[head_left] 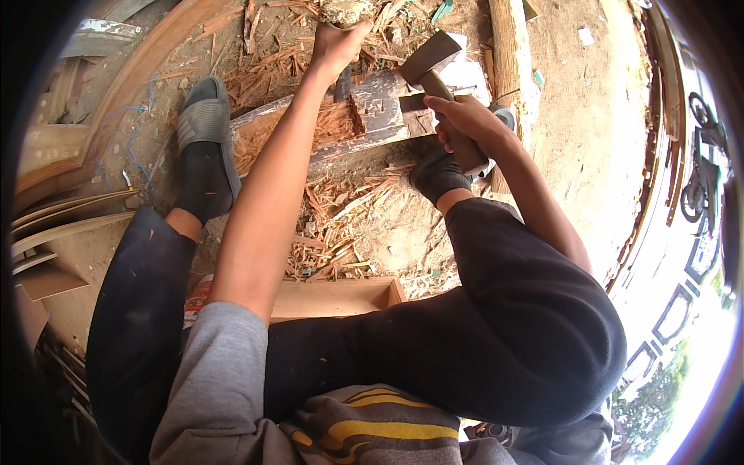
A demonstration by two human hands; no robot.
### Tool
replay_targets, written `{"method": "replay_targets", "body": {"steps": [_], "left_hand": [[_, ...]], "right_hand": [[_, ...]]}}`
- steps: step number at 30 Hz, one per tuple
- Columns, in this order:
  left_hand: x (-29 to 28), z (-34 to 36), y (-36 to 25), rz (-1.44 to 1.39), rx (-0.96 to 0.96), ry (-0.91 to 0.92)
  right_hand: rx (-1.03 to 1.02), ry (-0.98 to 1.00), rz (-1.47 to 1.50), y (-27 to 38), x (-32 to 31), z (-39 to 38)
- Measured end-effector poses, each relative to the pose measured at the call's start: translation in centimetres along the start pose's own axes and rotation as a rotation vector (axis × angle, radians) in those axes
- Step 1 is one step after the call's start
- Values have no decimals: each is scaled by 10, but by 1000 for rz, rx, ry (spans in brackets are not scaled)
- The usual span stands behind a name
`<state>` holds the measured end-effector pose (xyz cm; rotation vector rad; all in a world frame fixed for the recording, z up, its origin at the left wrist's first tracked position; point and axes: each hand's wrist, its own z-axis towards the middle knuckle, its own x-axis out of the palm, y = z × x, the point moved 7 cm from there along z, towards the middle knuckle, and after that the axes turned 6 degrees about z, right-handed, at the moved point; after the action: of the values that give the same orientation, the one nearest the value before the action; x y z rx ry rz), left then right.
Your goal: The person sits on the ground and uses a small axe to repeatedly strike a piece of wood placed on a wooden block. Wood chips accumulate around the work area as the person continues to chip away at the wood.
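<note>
A: Containers?
B: One box-like wooden piece (333, 298), tan, behind the board and partly under the thigh. Inner wall and right corner showed; the thigh hid the rest, so couldn't tell its contents. A red-and-white item (197, 301) sat by the left leg, mostly covered; couldn't tell whether it was a container.
A: And the work?
B: Board (384, 105) lay on the ground between the feet. Dark, flaking face; a long stretch was cut down to raw reddish wood with ragged, splintery texture. Chips (341, 225) covered the dirt on both sides.
A: Left hand?
B: Left hand (339, 50) was closed in a fist round the chisel (343, 85), dark blade pointing down at the cut stretch. Couldn't tell if the tip touched. Pale, rough lump showed above the fist.
A: Right?
B: Right hand (469, 120) had its fingers wrapped round the hammer (430, 60), gripping the handle close to the head. Head was dark, blocky, tilted, above the board's right part. Handle ran back past the fist, near the dark-socked right foot (440, 174).
</note>
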<state>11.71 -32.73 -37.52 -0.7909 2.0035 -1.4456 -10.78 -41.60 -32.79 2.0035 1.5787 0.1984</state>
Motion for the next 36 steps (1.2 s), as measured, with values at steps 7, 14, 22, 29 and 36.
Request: {"method": "replay_targets", "body": {"steps": [7, 14, 22, 29, 36], "left_hand": [[7, 2, -8, -51, -20, 29], [8, 10, -2, 5, -190, -24], [12, 14, -4, -84, -62, 49], [13, 17, -1, -16, -243, 36], [7, 47, 42, -181, -251, 23]], "right_hand": [[53, 47, 81, -8, -6, 2], [44, 33, 28, -3, -5, -2], [25, 13, 122, -4, 0, -2], [-11, 14, 56, -2, 3, 7], [-21, 15, 8, -7, -7, 15]]}}
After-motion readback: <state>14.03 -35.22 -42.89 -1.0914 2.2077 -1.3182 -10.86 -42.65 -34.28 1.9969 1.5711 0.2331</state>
